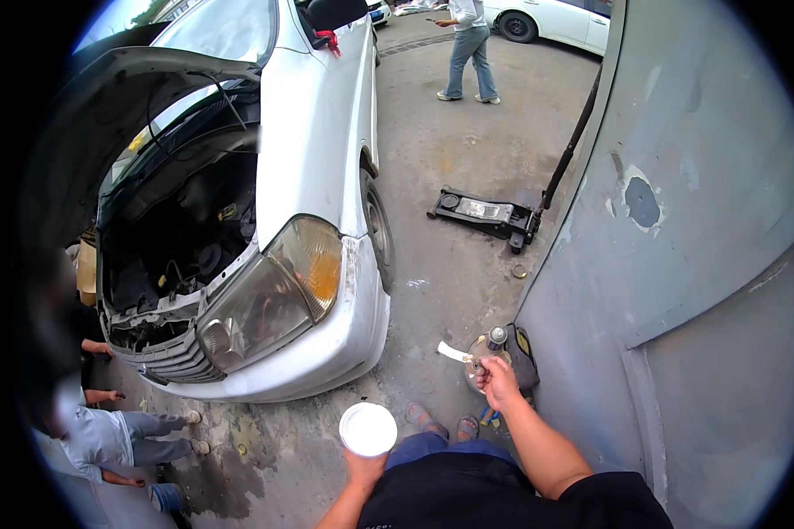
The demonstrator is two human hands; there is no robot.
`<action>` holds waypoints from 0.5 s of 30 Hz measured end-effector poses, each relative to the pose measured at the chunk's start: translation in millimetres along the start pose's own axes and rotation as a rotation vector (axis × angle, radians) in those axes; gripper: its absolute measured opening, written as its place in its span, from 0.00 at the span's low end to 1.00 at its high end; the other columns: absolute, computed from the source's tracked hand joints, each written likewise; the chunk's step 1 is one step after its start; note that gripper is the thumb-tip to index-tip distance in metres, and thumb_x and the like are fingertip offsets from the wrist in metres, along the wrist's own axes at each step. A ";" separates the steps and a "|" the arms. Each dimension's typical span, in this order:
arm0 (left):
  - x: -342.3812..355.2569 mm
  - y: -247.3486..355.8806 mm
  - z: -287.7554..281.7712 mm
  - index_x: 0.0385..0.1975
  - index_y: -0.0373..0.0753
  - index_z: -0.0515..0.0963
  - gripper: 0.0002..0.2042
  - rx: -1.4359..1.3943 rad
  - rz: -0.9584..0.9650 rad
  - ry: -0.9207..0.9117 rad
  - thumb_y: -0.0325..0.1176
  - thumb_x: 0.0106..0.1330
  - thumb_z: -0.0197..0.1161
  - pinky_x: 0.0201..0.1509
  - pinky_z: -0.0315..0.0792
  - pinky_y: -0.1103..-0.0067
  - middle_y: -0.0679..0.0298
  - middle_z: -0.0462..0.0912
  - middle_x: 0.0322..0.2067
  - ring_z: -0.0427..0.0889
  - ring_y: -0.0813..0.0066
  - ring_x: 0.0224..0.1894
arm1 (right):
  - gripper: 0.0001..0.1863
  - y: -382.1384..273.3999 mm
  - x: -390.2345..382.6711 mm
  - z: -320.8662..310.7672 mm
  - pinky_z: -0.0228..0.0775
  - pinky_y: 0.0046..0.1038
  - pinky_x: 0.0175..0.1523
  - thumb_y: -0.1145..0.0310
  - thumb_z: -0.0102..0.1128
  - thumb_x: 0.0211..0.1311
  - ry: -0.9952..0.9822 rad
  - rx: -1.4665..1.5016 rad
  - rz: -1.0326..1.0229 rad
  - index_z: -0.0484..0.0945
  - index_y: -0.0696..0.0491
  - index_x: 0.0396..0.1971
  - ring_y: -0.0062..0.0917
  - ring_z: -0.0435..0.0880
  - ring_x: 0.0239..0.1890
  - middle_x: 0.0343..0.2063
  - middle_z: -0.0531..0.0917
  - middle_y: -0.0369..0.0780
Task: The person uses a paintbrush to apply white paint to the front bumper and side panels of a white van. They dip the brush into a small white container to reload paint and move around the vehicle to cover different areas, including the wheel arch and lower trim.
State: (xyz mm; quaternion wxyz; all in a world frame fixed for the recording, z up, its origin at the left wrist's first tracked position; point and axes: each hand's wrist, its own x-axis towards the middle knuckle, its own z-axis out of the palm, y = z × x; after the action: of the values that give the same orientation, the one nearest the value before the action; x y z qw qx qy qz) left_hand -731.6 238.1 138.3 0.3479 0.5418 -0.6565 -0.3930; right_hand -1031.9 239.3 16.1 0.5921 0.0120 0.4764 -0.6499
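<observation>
White tub (368, 429) and pale strip (453, 352) held in front of a white car (300, 167).
Head view: at lower centre, the left grip (364, 467) is clamped around the white tub's side; whether its bright top is a lid or contents, I cannot tell. To the right, the right grip (498, 382) is pinched together on one end of the pale strip, whose free end points left, well apart from the tub. Good handling here, I judge, means a level tub, a light but firm pinch, and the strip clear of the black shirt (468, 494) at the lower edge. The can (498, 337) just above the right grip calls for small wrist movements.
</observation>
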 end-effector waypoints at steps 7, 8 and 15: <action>69.9 -23.0 6.9 0.46 0.33 0.73 0.24 0.004 0.033 -0.076 0.28 0.45 0.69 0.53 0.68 0.72 0.55 0.79 0.42 0.77 0.64 0.46 | 0.07 -21.9 46.5 27.8 0.66 0.22 0.28 0.65 0.55 0.60 0.052 0.083 -0.079 0.73 0.51 0.33 0.19 0.73 0.23 0.21 0.76 0.34; 81.9 -25.4 8.0 0.46 0.33 0.72 0.25 -0.012 0.032 -0.084 0.28 0.45 0.69 0.52 0.68 0.72 0.55 0.79 0.42 0.77 0.64 0.46 | 0.07 -28.8 56.9 33.2 0.66 0.22 0.28 0.65 0.55 0.60 0.060 0.092 -0.095 0.73 0.51 0.34 0.19 0.73 0.23 0.21 0.76 0.34; 180.3 -21.4 15.1 0.42 0.32 0.74 0.20 -0.043 0.083 -0.148 0.26 0.47 0.69 0.49 0.70 0.74 0.58 0.80 0.38 0.79 0.69 0.42 | 0.07 -83.5 120.2 58.8 0.67 0.20 0.27 0.64 0.55 0.61 0.204 0.153 -0.219 0.73 0.51 0.34 0.18 0.73 0.22 0.21 0.76 0.33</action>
State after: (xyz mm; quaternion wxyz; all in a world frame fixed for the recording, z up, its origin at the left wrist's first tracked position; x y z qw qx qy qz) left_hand -766.4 60.4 118.0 0.3260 0.4759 -0.6939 -0.4311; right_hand -1100.7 98.0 29.1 0.4636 0.0710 0.4817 -0.7402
